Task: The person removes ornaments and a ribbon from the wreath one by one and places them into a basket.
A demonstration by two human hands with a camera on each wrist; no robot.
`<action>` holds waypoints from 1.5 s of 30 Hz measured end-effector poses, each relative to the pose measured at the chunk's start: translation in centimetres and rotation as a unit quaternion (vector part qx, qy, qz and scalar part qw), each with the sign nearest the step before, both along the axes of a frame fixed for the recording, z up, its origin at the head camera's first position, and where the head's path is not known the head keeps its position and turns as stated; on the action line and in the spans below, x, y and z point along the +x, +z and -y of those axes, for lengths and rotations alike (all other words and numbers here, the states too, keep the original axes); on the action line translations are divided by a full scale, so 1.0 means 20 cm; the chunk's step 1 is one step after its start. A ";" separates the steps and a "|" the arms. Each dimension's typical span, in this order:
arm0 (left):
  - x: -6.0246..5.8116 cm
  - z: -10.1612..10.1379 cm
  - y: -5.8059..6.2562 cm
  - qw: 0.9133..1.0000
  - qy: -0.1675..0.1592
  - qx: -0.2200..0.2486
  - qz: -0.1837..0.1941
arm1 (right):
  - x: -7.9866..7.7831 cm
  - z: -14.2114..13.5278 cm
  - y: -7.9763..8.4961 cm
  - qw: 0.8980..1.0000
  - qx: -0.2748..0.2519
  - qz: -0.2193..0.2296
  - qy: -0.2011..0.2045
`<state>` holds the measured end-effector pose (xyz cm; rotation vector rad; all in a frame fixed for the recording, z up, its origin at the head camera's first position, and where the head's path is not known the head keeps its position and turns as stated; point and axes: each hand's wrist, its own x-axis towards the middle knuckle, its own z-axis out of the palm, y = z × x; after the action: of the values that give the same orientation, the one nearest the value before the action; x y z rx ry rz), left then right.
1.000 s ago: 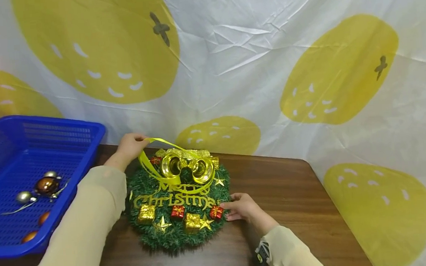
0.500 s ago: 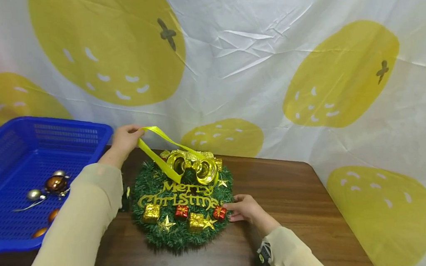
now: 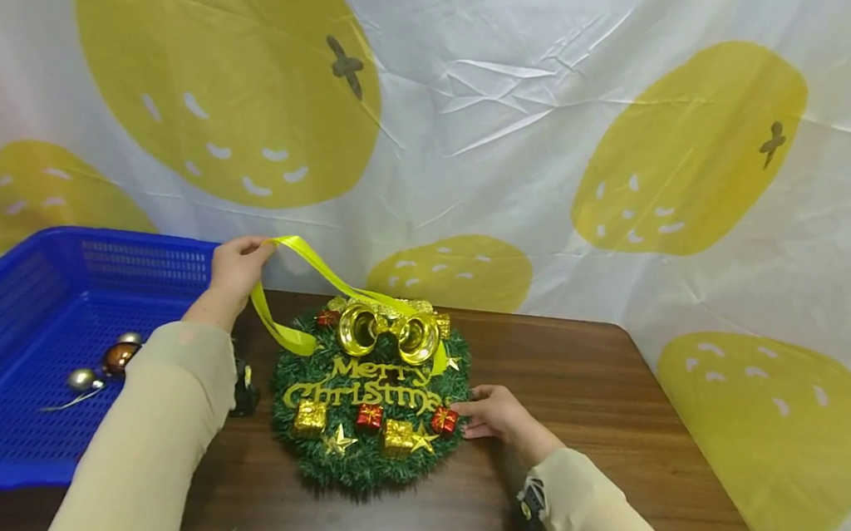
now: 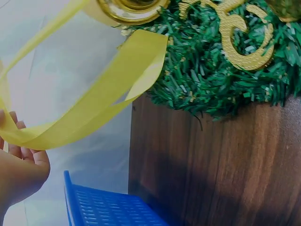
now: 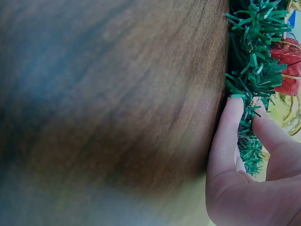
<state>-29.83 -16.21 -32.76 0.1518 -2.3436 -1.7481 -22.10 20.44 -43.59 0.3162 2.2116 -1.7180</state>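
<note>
A green Christmas wreath (image 3: pixel 366 466) lies on the brown table, bearing gold "Merry Christmas" lettering (image 3: pixel 364 395), small gift boxes, stars and two gold bells (image 3: pixel 418 338) at its top. My left hand (image 3: pixel 237 272) pinches a yellow ribbon (image 3: pixel 313 262) and holds it up beyond the wreath's upper left. From the fingers the ribbon runs in two strands, one toward the bells, the other drooping onto the wreath's left side. At the wreath's right edge, near a red gift box (image 3: pixel 443 420), my right hand (image 3: pixel 499 416) pinches the greenery (image 5: pixel 249 146) between thumb and fingers.
On the left stands a blue plastic basket (image 3: pixel 63 327) holding a brown bauble (image 3: pixel 119 358) and small silver ones (image 3: pixel 83 379). Behind the table (image 3: pixel 555 389) hangs a white cloth (image 3: pixel 478 170) printed with yellow fruit. My left forearm passes over the basket's near right corner.
My left hand has moved up and left, drawing the ribbon off the bells and lettering into a raised loop. The right hand stays at the wreath's right edge.
</note>
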 end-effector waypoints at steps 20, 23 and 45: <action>0.02 0.02 0.06 0.999 -0.024 0.027 0.024 | -0.01 -0.02 0.02 1.000 -0.003 -0.003 0.010; 0.03 0.03 0.06 0.999 -0.021 0.017 0.037 | -0.01 -0.02 0.03 1.000 -0.001 -0.002 0.014; 0.04 0.09 0.07 0.997 -0.005 -0.017 0.079 | -0.01 -0.01 0.03 1.000 0.003 0.002 0.006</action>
<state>-29.05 -17.93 -31.45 0.2834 -2.4864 -1.7591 -22.21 20.60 -43.03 0.3070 2.2114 -1.7028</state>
